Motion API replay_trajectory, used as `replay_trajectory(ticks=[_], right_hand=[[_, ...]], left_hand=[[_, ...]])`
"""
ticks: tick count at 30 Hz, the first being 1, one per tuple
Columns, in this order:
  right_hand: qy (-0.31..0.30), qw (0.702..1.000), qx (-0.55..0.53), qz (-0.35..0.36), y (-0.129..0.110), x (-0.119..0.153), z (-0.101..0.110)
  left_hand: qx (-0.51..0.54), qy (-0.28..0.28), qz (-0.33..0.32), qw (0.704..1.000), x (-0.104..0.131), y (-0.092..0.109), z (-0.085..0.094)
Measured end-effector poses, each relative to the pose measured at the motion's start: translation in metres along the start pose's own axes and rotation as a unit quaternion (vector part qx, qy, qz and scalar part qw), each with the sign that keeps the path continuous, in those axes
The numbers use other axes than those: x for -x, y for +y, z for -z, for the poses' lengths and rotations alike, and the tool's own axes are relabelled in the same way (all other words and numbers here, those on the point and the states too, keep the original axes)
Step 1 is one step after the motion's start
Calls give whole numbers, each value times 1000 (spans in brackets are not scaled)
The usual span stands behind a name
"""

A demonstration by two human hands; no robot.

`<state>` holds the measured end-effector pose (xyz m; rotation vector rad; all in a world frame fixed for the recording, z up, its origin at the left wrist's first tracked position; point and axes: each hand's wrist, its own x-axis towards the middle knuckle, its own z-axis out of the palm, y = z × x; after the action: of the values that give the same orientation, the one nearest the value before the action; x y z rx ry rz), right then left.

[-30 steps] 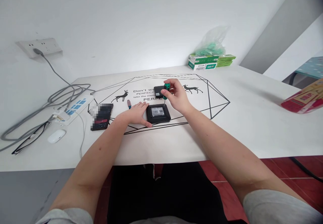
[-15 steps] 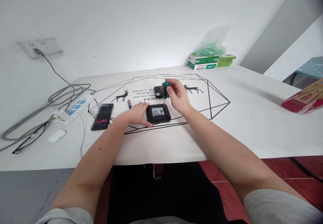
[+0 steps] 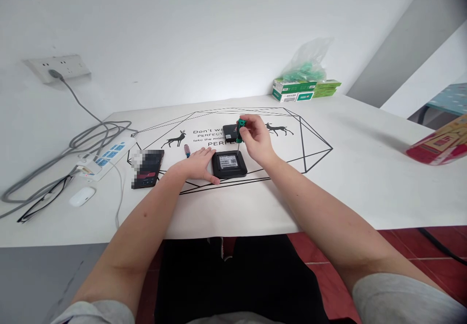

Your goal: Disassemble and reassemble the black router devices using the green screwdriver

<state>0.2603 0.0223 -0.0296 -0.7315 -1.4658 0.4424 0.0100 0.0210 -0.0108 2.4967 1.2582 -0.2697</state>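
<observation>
A black square device (image 3: 229,172) with a white printed label lies flat on the table. My right hand (image 3: 258,139) grips a green-handled screwdriver (image 3: 241,132), held almost upright, its thin shaft reaching down to the device's far right corner. Whether the tip sits in a screw is too small to tell. Against the device's left edge rests my left hand (image 3: 201,164), flat with fingers stretched and thumb apart along the near left corner. Beyond the device lies another black piece (image 3: 228,132) bearing a small label, partly hidden by the screwdriver and right hand.
A second small screwdriver (image 3: 187,151) lies just beyond my left hand. To the left are a phone (image 3: 155,168), a white case (image 3: 82,197), glasses (image 3: 45,200) and a power strip (image 3: 109,158) with cables. Green boxes (image 3: 295,88) stand at the back; a red package (image 3: 438,146) is far right.
The screwdriver's handle has turned slightly in my right hand, and the fingers have shifted a little on it. My left hand and the device stay in place.
</observation>
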Motion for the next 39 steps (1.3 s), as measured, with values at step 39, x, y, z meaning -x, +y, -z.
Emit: replay_trajectory(ticks=[39], right_hand=[[-88,996,-10,15,-58,19,-20]], left_hand=[[15,46,-80,996,-8,7,-9]])
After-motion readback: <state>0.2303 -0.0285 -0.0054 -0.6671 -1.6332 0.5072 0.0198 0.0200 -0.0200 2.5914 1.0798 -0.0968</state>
